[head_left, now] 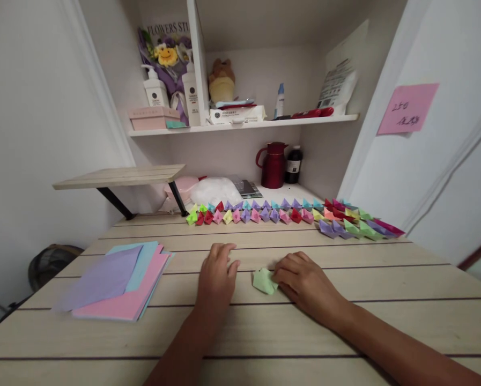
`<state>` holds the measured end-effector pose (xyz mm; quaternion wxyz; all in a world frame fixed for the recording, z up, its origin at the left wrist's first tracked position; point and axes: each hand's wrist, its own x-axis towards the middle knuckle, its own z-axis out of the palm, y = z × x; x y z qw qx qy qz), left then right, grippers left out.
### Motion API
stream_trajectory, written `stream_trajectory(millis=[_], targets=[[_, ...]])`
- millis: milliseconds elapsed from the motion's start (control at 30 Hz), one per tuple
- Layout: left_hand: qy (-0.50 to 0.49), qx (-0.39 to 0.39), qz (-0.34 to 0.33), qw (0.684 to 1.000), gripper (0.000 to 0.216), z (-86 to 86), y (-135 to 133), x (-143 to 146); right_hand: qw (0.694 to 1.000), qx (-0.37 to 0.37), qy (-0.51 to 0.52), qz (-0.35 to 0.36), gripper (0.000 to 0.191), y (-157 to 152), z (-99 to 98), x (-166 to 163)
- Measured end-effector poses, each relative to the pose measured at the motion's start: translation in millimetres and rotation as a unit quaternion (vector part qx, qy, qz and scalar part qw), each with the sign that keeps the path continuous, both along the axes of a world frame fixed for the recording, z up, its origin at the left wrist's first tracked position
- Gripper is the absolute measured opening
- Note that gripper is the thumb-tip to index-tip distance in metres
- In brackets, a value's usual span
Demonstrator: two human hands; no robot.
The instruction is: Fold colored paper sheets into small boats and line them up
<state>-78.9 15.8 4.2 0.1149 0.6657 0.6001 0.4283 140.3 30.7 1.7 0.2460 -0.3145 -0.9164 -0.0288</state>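
My right hand [300,279] has its fingers closed on the edge of a small piece of light green folded paper [264,281] on the table. The fingertips partly hide the paper's right side. To its left, my left hand [218,273] holds nothing. A gap shows between its thumb and curved fingers, and it is apart from the green paper. Farther left lies a stack of coloured paper sheets [143,295], pink and light blue. A purple sheet [103,279] lies across the top, its left end blurred.
Rows of small folded paper boats [264,215] line the table's back, with larger boats [353,229] at the right. A raised wooden shelf [123,177] stands at the back left. Behind are a red jug [273,166] and a dark bottle [294,165].
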Motion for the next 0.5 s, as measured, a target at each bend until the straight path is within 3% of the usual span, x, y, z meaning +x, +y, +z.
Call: stream_trajectory(millis=[200, 500], targets=[[0.176, -0.006, -0.165, 0.970, 0.010, 6.5, -12.9, 4.7, 0.999, -0.041, -0.001, -0.023, 0.015, 1.5, 0.9, 2.3], [0.300, -0.026, -0.190, 0.934, 0.019, 5.0, -13.8, 11.0, 0.995, -0.090, 0.050, 0.002, 0.016, 8.3, -8.1, 14.7]])
